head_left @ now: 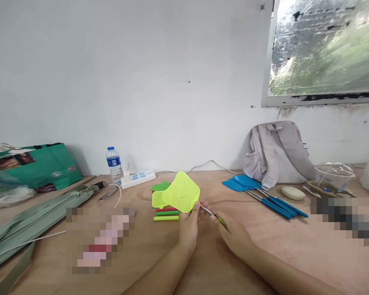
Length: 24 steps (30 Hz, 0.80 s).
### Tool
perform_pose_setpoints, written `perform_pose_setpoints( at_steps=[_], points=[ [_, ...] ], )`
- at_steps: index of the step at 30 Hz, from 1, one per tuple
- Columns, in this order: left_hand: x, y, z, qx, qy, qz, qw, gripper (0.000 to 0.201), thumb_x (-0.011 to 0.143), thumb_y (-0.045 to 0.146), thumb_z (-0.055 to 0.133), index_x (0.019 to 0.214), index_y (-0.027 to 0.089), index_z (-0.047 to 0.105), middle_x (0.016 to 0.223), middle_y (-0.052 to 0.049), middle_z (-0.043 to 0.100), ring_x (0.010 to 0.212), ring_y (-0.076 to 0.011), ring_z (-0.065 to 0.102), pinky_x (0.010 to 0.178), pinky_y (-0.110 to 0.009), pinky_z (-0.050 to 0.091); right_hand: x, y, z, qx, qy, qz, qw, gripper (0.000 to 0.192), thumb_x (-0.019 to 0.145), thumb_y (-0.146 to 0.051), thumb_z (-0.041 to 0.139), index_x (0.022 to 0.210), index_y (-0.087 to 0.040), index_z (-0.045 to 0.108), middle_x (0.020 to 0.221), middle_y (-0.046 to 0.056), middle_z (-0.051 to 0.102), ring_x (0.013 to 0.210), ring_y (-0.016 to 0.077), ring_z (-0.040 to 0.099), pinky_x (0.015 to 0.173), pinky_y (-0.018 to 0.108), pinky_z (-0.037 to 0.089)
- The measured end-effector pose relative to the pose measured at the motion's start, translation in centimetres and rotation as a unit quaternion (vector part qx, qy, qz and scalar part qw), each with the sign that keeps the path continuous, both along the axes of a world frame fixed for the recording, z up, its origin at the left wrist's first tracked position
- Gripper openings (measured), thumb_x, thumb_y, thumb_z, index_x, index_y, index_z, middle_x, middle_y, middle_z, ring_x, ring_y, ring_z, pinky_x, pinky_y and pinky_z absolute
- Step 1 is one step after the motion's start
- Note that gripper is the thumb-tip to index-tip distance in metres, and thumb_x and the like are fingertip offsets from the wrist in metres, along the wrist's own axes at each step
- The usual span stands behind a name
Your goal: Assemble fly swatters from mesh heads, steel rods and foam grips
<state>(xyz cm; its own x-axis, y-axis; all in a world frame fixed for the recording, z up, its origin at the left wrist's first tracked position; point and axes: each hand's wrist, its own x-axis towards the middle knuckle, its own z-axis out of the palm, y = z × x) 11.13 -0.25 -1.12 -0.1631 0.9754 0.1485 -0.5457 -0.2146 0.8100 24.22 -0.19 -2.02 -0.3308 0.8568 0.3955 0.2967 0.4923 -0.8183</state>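
A yellow-green fly swatter [183, 191] with a perforated head is held up between my hands. My left hand [190, 221] is closed at the base of its head, where the metal rod begins. Around the green grip at the other end, my right hand [229, 231] is wrapped. Behind the raised head lie another yellow-green swatter head [158, 199] and a green swatter head [161, 187], partly hidden. Below them are a yellow-green handle [166, 218], a green handle [167, 213] and a red handle [166, 209]. Blue fly swatters [238, 183] lie to the right.
A grey backpack [276, 153] leans on the wall, with a pale oval object [292, 192] before it. Leftward stand a power strip [138, 179], a water bottle [113, 164] and a green bag [46, 166]. A long sage-green fabric case [46, 217] lies nearer. Two patches are pixelated.
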Motion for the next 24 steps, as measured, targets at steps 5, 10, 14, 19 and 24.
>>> perform_pose_setpoints(
  at_steps=[5,10,14,19,24],
  points=[
    [-0.5,0.4,0.2,-0.02,0.026,0.027,0.999,0.034,0.06,0.039,0.068,0.077,0.011,0.06,0.075,-0.008,0.067,0.08,-0.0232,0.062,0.077,-0.037,0.047,-0.1,1.0,-0.2,-0.023,-0.041,0.033,0.998,0.036,0.084,-0.047,0.032,0.065,-0.021,0.046,0.061,-0.002,0.046,0.059,0.0137,0.042,0.055,0.024,0.031],
    [-1.8,1.4,0.6,-0.023,0.007,0.046,0.999,0.029,0.062,0.034,0.068,0.076,0.011,0.06,0.071,-0.007,0.066,0.072,-0.0212,0.064,0.074,-0.036,0.049,0.6,1.8,-0.4,-0.011,-0.078,0.054,0.995,0.037,0.086,-0.046,0.029,0.063,-0.021,0.043,0.058,-0.002,0.043,0.057,0.0128,0.039,0.053,0.024,0.028],
    [-4.5,2.9,0.9,-0.04,-0.037,0.118,0.991,0.015,0.069,0.026,0.062,0.073,0.012,0.057,0.066,-0.004,0.064,0.063,-0.0167,0.063,0.068,-0.032,0.05,1.6,2.4,-0.2,0.024,-0.138,0.02,0.99,0.036,0.085,-0.045,0.033,0.062,-0.021,0.049,0.061,0.0,0.052,0.058,0.0147,0.045,0.052,0.024,0.027],
    [-7.7,4.2,1.2,-0.044,-0.08,0.168,0.982,0.009,0.074,0.021,0.057,0.073,0.013,0.055,0.063,0.0,0.061,0.057,-0.0132,0.062,0.063,-0.029,0.05,2.4,2.8,0.5,0.046,-0.241,-0.006,0.969,0.036,0.086,-0.045,0.03,0.074,-0.022,0.056,0.075,0.003,0.061,0.069,0.0183,0.053,0.059,0.027,0.033],
    [-8.3,4.1,1.2,0.0,-0.189,0.163,0.968,0.015,0.082,0.029,0.046,0.073,0.018,0.052,0.063,0.002,0.058,0.058,-0.0124,0.06,0.067,-0.032,0.05,2.4,2.4,0.6,0.057,-0.27,-0.013,0.961,0.037,0.087,-0.045,0.026,0.09,-0.022,0.056,0.09,0.005,0.062,0.081,0.019,0.055,0.068,0.028,0.036]
  ],
)
